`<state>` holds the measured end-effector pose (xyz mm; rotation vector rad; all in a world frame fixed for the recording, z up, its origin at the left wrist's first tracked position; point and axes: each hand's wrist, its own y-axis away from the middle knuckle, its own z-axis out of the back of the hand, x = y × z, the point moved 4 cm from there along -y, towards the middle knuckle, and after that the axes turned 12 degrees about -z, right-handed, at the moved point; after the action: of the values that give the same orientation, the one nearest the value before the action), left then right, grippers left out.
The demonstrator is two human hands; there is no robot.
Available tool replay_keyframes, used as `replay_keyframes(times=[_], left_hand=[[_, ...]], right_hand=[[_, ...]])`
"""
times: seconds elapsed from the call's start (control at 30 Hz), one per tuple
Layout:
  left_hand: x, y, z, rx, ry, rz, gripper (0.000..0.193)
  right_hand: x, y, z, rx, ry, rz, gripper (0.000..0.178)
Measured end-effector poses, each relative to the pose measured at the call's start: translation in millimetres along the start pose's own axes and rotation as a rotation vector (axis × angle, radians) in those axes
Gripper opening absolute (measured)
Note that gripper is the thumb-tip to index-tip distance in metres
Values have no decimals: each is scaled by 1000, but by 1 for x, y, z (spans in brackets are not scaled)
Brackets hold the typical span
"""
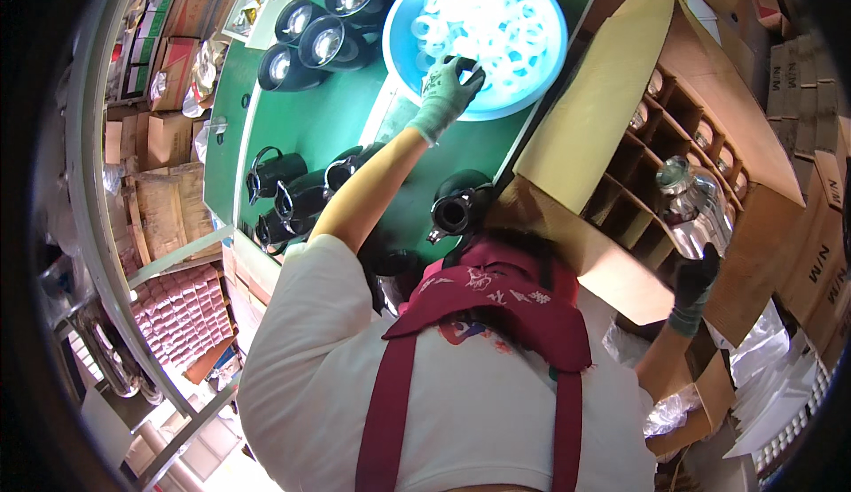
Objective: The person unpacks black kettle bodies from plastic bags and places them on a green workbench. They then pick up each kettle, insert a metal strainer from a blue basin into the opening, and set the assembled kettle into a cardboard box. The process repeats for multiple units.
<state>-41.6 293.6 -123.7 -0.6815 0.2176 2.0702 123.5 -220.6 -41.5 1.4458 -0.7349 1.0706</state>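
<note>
My left hand (450, 89), in a pale glove with dark fingertips, reaches over the near rim of a light blue basin (399, 59). Its fingers are bent and apart, just above a heap of translucent white rings (505, 27); no ring shows clearly between them. On the right, my right hand (696, 286), gloved the same way, grips the lower end of a silvery glass flask liner (700, 213). The liner lies tilted over an open cardboard carton (589, 128), whose dividers hold several more liners. Part of my right hand's grip is hidden behind the liner.
Black jug-like bodies (297, 192) with handles stand on the green tabletop (306, 124), another (461, 208) close to my chest. Several black cups with shiny insides (321, 42) cluster at the far left. Stacked cartons (811, 261) rise on the right; a metal frame (89, 182) borders the left.
</note>
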Motion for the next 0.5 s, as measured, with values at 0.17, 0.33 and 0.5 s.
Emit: replay_keyframes(times=[0.17, 0.33, 0.5], left_hand=[[-108, 59, 109, 36, 738, 44, 29], [-116, 113, 166, -175, 549, -291, 35], [-117, 152, 197, -296, 420, -386, 47]], right_hand=[[16, 58, -152, 297, 0, -32, 78], [32, 81, -232, 479, 161, 197, 71], [-31, 80, -237, 482, 276, 400, 47]])
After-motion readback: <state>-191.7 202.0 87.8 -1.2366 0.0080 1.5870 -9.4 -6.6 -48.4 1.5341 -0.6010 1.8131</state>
